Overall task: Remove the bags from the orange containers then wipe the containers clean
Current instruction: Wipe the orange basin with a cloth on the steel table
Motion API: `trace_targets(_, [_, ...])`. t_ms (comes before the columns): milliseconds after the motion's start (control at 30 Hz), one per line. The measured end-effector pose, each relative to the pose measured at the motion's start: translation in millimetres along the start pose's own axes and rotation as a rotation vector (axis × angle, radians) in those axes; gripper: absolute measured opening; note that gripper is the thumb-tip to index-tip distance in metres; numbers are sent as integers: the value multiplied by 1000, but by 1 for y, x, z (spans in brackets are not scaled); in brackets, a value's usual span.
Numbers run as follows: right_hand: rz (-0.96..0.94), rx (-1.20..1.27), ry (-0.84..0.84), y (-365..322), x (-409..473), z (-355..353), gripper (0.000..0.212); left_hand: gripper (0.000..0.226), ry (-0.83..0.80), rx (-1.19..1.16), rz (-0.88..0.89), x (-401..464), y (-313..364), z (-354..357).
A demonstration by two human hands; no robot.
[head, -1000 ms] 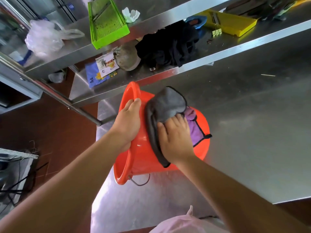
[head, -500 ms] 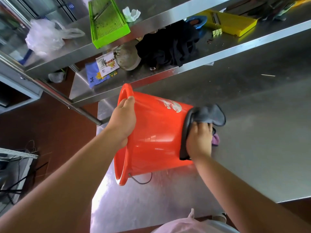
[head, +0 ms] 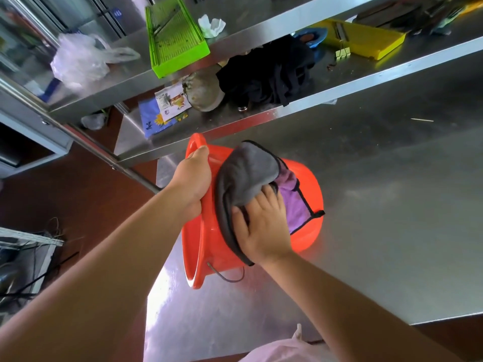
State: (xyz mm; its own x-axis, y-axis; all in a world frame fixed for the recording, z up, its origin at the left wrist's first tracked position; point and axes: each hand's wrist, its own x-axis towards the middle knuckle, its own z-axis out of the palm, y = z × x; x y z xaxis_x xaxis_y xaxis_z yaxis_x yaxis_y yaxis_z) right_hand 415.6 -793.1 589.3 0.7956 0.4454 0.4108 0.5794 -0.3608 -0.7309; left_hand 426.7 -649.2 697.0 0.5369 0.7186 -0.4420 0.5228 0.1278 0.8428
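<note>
On the steel table, right hand presses cloth against bucket (no label readable).

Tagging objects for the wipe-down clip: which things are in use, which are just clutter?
In use:
orange bucket, on its side on the steel table
grey-and-purple cloth
left hand, gripping the bucket rim
right hand, pressing the cloth on the bucket

Lying about:
green tray
yellow slicer
clear plastic bag
black fabric
</note>
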Motion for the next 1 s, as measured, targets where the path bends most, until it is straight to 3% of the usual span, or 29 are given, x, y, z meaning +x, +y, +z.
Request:
trace_targets(167, [110, -22, 43, 14, 7, -3, 30, 53, -65, 11, -45, -4, 11, 5])
trace_targets(300, [181, -20, 49, 19, 24, -4, 33, 37, -125, -16, 46, -12, 7, 9])
trace_targets(433, [227, -6, 109, 29, 40, -7, 34, 30, -130, 363, 287, -27, -27, -6])
trace_targets(500, [258, -10, 113, 33, 45, -7, 35, 36, -58, 470, 373, -40, -52, -14])
trace_targets(667, [337, -9, 161, 57, 32, -3, 36, 49, 137, 482, 494, -52, -76, -15])
trace_targets(733, [451, 49, 179, 74, 19, -6, 41, 49, 125, 490, 520, -52, -73, -12])
trace_targets(867, [975, 385, 119, 123, -6, -12, 36, 48, 146, 544, 583, -57, -70, -9])
trace_targets(933, [1106, 371, 59, 139, -23, -11, 41, 48, 184, 562, 567, -55, -65, -13])
trace_targets(1000, [1112, 308, -7, 136, -31, -10, 50, 52, 219, 591, 521, -51, -57, -20])
